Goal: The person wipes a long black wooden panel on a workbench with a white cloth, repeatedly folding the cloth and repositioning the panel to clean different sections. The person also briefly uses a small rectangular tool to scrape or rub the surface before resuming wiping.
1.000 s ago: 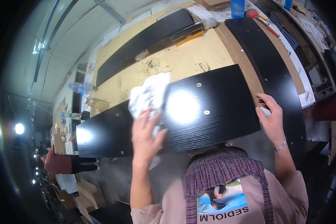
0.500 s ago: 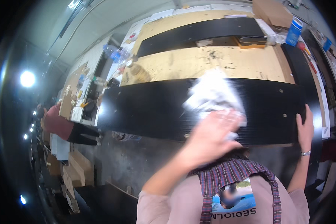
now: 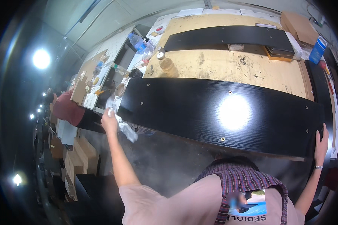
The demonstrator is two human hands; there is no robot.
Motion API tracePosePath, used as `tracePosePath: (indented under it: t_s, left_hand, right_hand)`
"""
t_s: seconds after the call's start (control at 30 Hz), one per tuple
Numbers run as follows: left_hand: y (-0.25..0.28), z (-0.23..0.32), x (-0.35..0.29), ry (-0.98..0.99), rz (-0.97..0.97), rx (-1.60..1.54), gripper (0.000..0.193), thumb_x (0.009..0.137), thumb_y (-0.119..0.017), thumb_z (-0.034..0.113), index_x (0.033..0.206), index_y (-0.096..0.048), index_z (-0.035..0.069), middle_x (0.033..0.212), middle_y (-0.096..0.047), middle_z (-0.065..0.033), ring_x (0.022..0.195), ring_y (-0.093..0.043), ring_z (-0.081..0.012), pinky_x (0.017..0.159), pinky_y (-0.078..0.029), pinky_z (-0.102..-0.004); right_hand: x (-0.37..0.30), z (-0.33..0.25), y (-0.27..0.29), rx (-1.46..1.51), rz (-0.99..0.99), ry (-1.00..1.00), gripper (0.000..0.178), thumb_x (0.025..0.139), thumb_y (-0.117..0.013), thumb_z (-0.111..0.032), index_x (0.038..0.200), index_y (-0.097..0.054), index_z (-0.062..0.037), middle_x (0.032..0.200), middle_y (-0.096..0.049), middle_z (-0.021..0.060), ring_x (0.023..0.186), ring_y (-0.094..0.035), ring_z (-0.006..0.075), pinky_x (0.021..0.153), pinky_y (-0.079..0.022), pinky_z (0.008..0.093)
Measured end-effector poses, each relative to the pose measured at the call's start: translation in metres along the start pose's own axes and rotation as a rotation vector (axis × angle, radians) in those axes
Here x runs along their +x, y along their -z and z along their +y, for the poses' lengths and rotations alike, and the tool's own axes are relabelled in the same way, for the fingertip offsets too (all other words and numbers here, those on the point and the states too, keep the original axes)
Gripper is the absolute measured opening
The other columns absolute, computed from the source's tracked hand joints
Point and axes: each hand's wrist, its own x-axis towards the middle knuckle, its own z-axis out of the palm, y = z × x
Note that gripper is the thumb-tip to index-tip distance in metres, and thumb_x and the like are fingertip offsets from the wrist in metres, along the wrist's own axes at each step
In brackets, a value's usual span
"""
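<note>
A long black wood-grain panel [image 3: 184, 108], with small holes and metal fittings, lies across the front of the workbench. My left hand [image 3: 109, 123] is closed on a crumpled white cloth [image 3: 127, 129] just off the panel's left end. Part of the cloth hangs down below my fingers. At the panel's right end, my right hand [image 3: 321, 144] grips the edge, with the thumb apart from the fingers; part of that grip is hard to make out. Behind, a second black panel [image 3: 229, 35] is propped on small blocks [image 3: 279, 55].
A bottle of yellowish liquid [image 3: 168, 66] stands behind the front panel. Clear plastic bottles [image 3: 139, 43] and a round container [image 3: 119, 89] are at the left. A blue canister [image 3: 317, 50] stands far right. Another person [image 3: 69, 108] works at left, near stacked cardboard boxes [image 3: 80, 153].
My left hand has swept the white cloth left from the panel's middle to beyond its left end. My right hand stays at the right end. The whole view has shifted somewhat.
</note>
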Motion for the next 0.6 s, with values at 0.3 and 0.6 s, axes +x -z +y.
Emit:
tracePosePath:
  t_s: [0.3, 0.6]
  left_hand:
    - [-0.049, 0.216, -0.155, -0.848, -0.277, -0.462, 0.049, 0.087, -0.073, 0.016, 0.134, -0.064, 0.004, 0.13, -0.067, -0.0196, 0.124, -0.062, -0.0376, 0.11, -0.046, -0.0455]
    - [-0.088, 0.085, -0.025, -0.369, -0.21, -0.308, 0.056, 0.094, -0.067, 0.023, 0.142, -0.055, -0.004, 0.139, -0.061, -0.0231, 0.126, -0.06, -0.0358, 0.11, -0.044, -0.0418]
  right_hand:
    - [-0.003, 0.006, 0.001, -0.043, 0.008, 0.038, 0.052, 0.107, -0.053, -0.028, 0.155, -0.043, -0.0111, 0.145, -0.051, 0.0172, 0.132, -0.053, 0.0359, 0.112, -0.041, 0.0409]
    - [-0.005, -0.016, 0.0, 0.005, 0.017, 0.064, 0.053, 0.105, -0.056, -0.03, 0.152, -0.046, -0.0096, 0.15, -0.051, 0.018, 0.138, -0.049, 0.0368, 0.114, -0.04, 0.0415]
